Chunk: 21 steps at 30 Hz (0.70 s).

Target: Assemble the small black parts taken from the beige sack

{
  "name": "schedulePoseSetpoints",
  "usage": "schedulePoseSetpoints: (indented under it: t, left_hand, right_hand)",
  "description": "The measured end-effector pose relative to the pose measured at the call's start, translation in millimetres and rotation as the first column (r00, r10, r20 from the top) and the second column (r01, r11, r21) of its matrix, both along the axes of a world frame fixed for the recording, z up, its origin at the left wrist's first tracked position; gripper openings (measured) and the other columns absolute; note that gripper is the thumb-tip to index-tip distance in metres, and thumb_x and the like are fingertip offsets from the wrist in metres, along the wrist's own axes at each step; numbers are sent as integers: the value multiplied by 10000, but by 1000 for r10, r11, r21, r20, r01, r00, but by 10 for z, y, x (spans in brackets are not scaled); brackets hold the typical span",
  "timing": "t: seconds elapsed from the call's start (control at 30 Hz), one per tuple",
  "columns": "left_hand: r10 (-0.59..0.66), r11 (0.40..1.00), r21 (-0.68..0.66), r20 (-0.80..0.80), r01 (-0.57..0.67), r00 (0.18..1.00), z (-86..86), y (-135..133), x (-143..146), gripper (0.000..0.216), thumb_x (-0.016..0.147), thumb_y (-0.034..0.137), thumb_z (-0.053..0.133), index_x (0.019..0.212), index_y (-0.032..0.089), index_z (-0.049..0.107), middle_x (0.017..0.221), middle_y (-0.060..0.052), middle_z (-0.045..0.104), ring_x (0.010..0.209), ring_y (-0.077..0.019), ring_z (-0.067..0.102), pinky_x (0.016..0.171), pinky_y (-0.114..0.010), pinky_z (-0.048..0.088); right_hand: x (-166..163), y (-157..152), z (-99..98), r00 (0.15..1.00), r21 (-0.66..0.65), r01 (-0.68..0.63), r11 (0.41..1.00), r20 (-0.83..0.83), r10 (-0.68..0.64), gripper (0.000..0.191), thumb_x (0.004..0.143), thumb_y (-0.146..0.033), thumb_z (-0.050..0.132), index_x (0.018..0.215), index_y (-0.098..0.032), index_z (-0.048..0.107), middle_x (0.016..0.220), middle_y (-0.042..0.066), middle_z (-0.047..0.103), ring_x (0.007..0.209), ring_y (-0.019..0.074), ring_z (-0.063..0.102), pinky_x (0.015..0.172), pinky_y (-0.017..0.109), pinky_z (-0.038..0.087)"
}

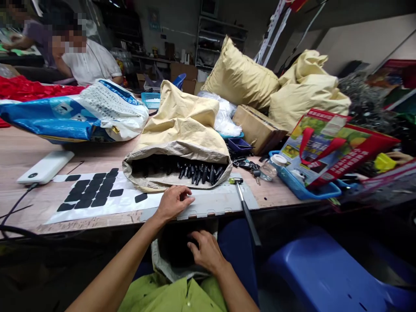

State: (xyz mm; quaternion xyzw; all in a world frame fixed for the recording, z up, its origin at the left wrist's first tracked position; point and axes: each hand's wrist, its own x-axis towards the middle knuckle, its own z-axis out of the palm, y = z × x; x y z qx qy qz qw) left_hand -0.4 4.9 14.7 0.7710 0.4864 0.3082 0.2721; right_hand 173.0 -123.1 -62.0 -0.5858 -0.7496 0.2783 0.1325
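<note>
Left hand (171,203) half-curled, seemingly empty, right hand (208,252) loosely bent, hold unclear; at its two o'clock, a nudge could tip the overhanging hammer (248,216) off the desk (104,156).

Workshop, small hand-assembly type. Evidence: wood-top bench (105,156) carrying a hammer (245,208), an open sack (185,125) with lots of like black parts (204,174) inside, and black pads (85,193) in rows on a white sheet (123,201). Bulging sacks (243,80) stacked behind, loaded shelf rack (221,37) at the back wall. Person in white shirt (92,63) and another in purple (37,41) sit farther back, left.
</note>
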Motion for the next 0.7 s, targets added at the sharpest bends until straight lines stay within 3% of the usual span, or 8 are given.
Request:
schedulePoseSetpoints:
  t: [0.1,0.23,0.33,0.43,0.57,0.7]
  left_hand:
    - [-101,986,124,-94,113,990,201,165,182,139,876,251,627,992,231,701,885,-24,671,811,-185,578,757,-320,448]
    - [-153,897,340,-360,282,920,436,541,563,381,817,54,549,1076,270,725,1065,-74,637,998,-245,540,847,-380,427]
    - [-212,860,332,-457,387,864,452,791,785,399,759,44,599,1063,264,737,1091,-90,602,1019,-271,525,861,-407,416]
    - [-228,860,314,-466,401,855,402,919,876,367,736,56,649,1031,257,734,1097,-93,582,1033,-283,518,896,-425,401]
    - [-196,842,378,-451,385,871,405,843,814,236,814,164,680,1029,254,716,1148,-95,602,1091,-300,507,955,-450,363]
    - [-113,852,425,-423,307,899,397,524,546,172,896,286,654,1060,248,687,1058,-75,666,1037,-277,536,934,-427,366]
  right_hand:
    - [-7,7,-71,999,-26,-26,999,42,27,298,908,-337,598,1164,-266,731,1048,68,743,1001,234,690,885,304,491]
    - [-29,13,-121,995,-12,-57,998,83,58,303,898,-347,592,1153,-280,742,1023,67,757,959,228,705,843,294,496]
    - [-25,7,-133,990,-15,-53,999,127,54,270,897,-328,578,1083,-274,765,954,69,768,909,227,714,803,292,498]
    - [-22,9,-141,988,-17,-61,998,138,62,230,894,-308,573,996,-272,776,886,58,770,865,221,716,772,287,496]
    - [-38,31,-163,992,-2,-62,998,110,62,201,886,-290,580,952,-267,768,835,44,757,798,213,712,743,284,501]
    - [-39,25,-55,994,168,-63,984,-76,76,237,900,-229,554,1041,-263,742,945,39,739,869,191,693,783,269,510]
